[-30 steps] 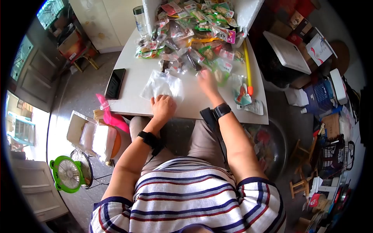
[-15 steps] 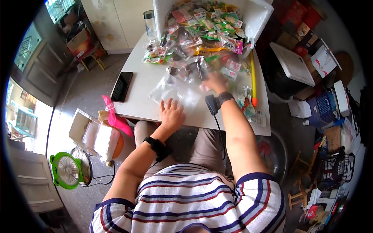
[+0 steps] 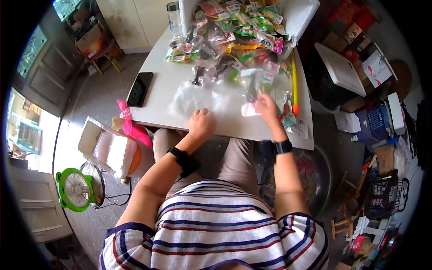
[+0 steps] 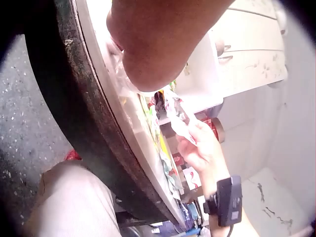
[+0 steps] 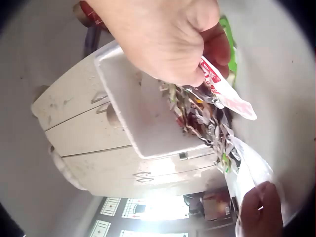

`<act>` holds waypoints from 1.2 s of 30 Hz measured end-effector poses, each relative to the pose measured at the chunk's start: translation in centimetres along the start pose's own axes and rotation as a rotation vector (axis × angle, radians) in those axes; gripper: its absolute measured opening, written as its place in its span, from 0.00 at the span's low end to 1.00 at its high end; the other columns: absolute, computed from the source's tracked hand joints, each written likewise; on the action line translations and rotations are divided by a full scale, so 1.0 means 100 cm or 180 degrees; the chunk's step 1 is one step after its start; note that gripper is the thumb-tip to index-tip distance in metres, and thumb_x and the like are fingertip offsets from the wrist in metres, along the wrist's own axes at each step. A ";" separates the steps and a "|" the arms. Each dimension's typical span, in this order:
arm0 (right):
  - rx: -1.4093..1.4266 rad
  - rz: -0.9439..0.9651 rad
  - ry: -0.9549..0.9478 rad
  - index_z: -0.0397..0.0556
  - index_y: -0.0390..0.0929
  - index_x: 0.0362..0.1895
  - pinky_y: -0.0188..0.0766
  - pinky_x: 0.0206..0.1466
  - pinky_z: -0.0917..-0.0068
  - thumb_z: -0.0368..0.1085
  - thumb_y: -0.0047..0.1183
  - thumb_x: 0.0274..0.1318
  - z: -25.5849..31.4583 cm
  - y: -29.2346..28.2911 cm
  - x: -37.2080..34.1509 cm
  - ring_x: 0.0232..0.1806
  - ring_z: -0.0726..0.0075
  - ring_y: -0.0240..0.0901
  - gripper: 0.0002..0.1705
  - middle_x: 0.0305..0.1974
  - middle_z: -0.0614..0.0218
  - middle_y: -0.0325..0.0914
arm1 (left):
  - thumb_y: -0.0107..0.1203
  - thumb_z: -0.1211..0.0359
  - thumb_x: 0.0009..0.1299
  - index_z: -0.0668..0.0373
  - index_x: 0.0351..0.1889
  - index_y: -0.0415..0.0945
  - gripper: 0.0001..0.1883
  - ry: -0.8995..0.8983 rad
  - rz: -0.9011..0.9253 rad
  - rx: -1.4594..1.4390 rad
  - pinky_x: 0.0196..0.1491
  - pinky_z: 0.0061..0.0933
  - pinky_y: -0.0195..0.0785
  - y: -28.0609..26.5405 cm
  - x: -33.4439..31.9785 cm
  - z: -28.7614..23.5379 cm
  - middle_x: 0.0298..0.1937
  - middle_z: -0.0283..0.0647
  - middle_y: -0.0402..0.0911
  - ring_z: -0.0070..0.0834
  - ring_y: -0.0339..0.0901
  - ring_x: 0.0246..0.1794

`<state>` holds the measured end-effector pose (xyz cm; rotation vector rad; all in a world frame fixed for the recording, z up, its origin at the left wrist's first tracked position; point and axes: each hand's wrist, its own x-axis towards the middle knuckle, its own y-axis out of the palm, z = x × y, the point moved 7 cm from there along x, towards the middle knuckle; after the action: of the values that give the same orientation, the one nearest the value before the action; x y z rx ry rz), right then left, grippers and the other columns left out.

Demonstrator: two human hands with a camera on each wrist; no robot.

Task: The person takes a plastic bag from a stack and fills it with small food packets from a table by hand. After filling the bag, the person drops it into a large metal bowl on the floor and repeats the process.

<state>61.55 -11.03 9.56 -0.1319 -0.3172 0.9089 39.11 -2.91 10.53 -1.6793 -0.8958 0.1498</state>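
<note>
Your right hand [image 3: 268,109] has drawn back, a flat pink-and-white plastic packet [image 5: 229,95] pinched between closed fingertips, seemingly singled out, while your left hand [image 3: 202,123], fingers curled, pinches the clear plastic bag [image 3: 191,101] ahead.

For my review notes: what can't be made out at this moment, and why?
Packet in the right hand: any print is blurred, head view.
Left hand: fingertips hidden behind the hand itself, left wrist view.
Foam box: far end cut off by the top edge, head view.
Basin: partly hidden by the table and right arm, contents unclear, head view.
</note>
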 end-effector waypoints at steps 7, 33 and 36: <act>0.0138 0.1178 0.0770 0.41 0.68 0.35 0.63 0.35 0.84 0.28 0.44 0.46 0.056 -0.013 -0.074 0.32 0.82 0.65 0.08 0.29 0.73 0.69 | 0.45 0.68 0.52 0.59 0.21 0.67 0.05 0.0011 -0.0103 -0.0217 0.33 0.38 0.62 0.007 0.001 -0.004 0.26 0.43 0.70 0.42 0.67 0.29; 0.1194 0.1938 0.1363 0.42 0.69 0.35 0.66 0.32 0.81 0.28 0.44 0.45 0.016 0.061 -0.051 0.27 0.77 0.68 0.10 0.27 0.67 0.71 | 0.44 0.65 0.54 0.53 0.29 0.72 0.08 -0.0141 0.0637 -0.0791 0.46 0.42 0.52 0.014 -0.010 0.016 0.36 0.44 0.70 0.43 0.62 0.43; 0.1176 0.2086 0.1323 0.43 0.69 0.36 0.65 0.30 0.82 0.29 0.44 0.45 0.017 0.072 -0.052 0.26 0.77 0.68 0.10 0.27 0.67 0.71 | 0.45 0.64 0.54 0.51 0.30 0.72 0.08 0.0384 0.0361 -0.0487 0.48 0.42 0.50 0.006 -0.012 0.007 0.37 0.44 0.69 0.43 0.62 0.43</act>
<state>52.61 -10.82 8.24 -0.0791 0.3066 1.5383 38.21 -3.08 9.32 -1.8619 -0.7372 0.0570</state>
